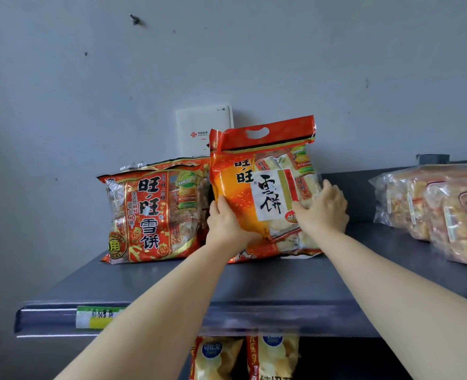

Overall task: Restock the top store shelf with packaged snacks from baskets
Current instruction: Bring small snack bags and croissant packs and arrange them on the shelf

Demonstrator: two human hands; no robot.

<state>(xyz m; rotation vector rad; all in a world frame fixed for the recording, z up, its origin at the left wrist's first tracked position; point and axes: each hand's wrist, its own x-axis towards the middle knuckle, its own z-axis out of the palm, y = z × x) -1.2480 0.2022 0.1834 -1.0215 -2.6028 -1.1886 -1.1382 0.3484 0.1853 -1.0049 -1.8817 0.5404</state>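
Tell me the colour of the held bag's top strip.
The top strip of the bag is red-orange, finely speckled; head view.

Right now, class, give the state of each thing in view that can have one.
orange bag: sealed, upright on shelf, held on both sides.
red bag: sealed, propped at its left, unheld.
left grip: clasps orange bag's left edge.
right grip: fingers spread on its right side.
clear packs: resting at shelf's right.
yellow bags: upright under the shelf.
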